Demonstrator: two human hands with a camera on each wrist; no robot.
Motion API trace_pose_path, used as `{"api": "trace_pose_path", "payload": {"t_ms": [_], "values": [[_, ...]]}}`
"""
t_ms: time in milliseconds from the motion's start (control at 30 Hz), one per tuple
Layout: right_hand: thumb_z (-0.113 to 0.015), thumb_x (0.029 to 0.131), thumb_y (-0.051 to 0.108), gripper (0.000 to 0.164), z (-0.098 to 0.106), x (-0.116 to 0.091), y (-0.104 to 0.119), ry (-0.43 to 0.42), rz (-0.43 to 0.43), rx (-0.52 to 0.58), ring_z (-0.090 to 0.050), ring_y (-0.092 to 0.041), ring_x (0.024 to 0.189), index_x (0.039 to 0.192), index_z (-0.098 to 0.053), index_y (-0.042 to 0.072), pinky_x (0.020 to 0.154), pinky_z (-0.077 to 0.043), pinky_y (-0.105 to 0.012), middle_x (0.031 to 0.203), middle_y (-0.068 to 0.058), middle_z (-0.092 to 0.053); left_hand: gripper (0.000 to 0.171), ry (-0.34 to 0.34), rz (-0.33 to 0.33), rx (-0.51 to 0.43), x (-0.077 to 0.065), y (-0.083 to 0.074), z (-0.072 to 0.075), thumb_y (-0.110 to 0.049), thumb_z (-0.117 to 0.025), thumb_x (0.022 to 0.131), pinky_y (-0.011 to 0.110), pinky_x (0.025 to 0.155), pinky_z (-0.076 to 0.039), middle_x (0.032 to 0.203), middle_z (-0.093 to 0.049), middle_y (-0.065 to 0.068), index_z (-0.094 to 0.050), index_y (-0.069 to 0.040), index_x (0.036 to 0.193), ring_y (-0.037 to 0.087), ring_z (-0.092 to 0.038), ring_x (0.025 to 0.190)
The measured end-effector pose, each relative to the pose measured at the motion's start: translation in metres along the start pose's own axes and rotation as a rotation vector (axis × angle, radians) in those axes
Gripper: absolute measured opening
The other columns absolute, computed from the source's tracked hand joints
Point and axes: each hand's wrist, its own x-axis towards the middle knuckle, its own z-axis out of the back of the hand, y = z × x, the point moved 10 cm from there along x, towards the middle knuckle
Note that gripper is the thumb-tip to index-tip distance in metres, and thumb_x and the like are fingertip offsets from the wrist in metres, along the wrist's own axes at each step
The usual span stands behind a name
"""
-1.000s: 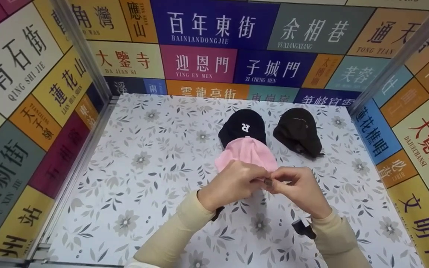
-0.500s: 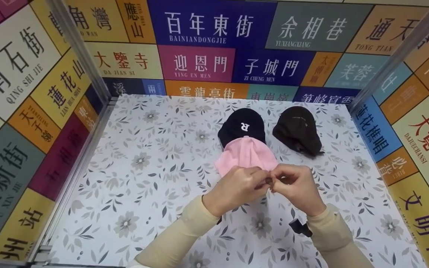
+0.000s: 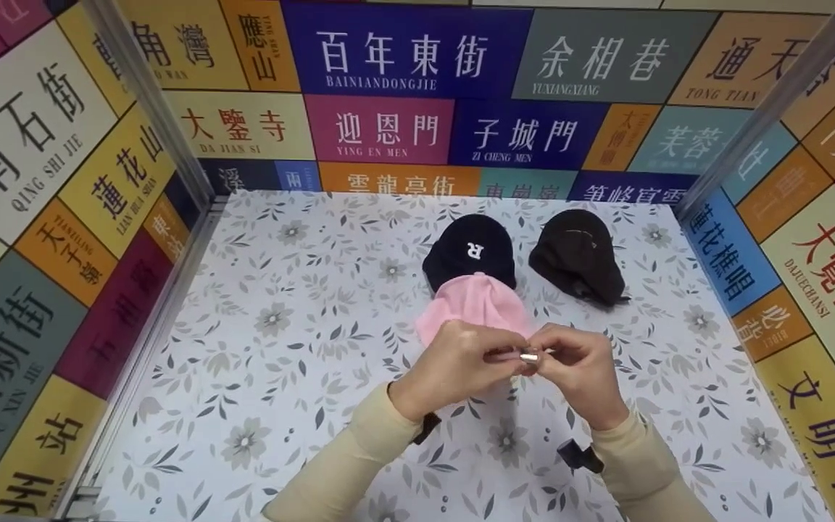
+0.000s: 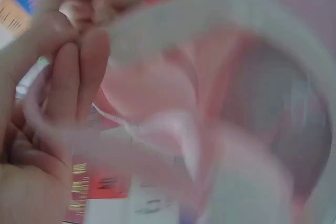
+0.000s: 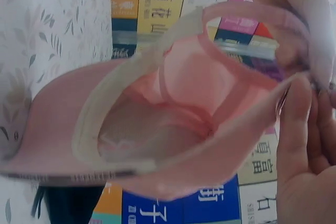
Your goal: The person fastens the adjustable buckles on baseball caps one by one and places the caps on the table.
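Big walls of colored signs stand behind the desk; some say BAINIANDONGJIE, YUXIANGXIANG, YING EN MEN and ZI CHENG MEN. The desk has gray flowers on it. The pink cap is held up by its back, right of the desk's middle. Dark marks along its brim are too blurry to read. The black cap, with a white R, sits near the far edge. The brown cap is near the far right corner. The left hand and right hand nearly touch, fingers bent, both pinching the pink strap by its shiny buckle.
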Motion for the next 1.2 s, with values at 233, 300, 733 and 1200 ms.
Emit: {"api": "trace_pose_path", "payload": {"t_ms": [233,300,733,1200], "values": [[-0.057,0.084,-0.027,0.022,0.000,-0.005,-0.010,0.039,-0.082,-0.018,-0.068,-0.032,0.070,0.094,-0.069,-0.011,0.062,-0.060,-0.039,0.083,-0.027,-0.065,0.012,0.018,0.381,-0.372,-0.011,0.037,-0.007,-0.008,-0.074,0.091,0.024,0.065,-0.057,0.090,-0.074,-0.009,-0.080,-0.011,0.101,0.003,-0.067,0.074],[-0.060,0.085,-0.025,0.020,0.001,-0.005,-0.011,0.024,-0.117,-0.044,-0.069,-0.032,0.073,0.096,-0.070,-0.012,0.064,-0.060,-0.041,0.086,-0.029,-0.066,0.015,-0.002,0.372,-0.306,-0.012,0.036,-0.004,-0.006,-0.075,0.090,0.022,0.065,-0.056,0.093,-0.074,-0.009,-0.080,-0.011,0.103,0.001,-0.065,0.076],[-0.068,0.083,-0.021,0.012,-0.014,0.006,0.009,0.041,-0.205,-0.184,-0.073,-0.026,0.077,0.086,-0.071,-0.009,0.068,-0.060,-0.040,0.083,-0.025,-0.069,0.020,-0.098,0.343,-0.160,-0.011,0.027,0.006,0.005,-0.069,0.085,0.016,0.067,-0.053,0.086,-0.073,-0.009,-0.079,-0.010,0.094,-0.004,-0.064,0.077],[-0.060,0.079,-0.030,0.024,-0.008,-0.004,0.002,0.023,-0.117,-0.116,-0.067,-0.021,0.070,0.085,-0.069,-0.008,0.063,-0.057,-0.028,0.079,-0.023,-0.066,0.022,0.245,0.365,-0.211,-0.004,0.038,-0.012,-0.006,-0.051,0.098,0.022,0.049,-0.049,0.075,-0.062,-0.009,-0.071,-0.017,0.094,0.007,-0.058,0.057]]}}
